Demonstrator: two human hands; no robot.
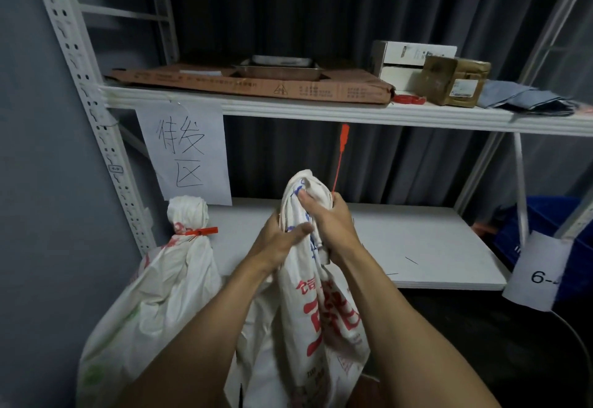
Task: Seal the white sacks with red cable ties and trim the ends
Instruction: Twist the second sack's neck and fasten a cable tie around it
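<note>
**Two hands squeeze the sack's neck**

The left hand (282,237) and the right hand (333,225) are both closed tight on the bunched top of a white sack (321,311). The sack stands in front of the lower shelf (417,241). A red cable tie (340,157) sticks up from the right hand. To the left stands another white sack (154,295), its neck already shut with a red tie (202,231). More red ties (409,98) lie on the upper shelf (321,111).
</note>
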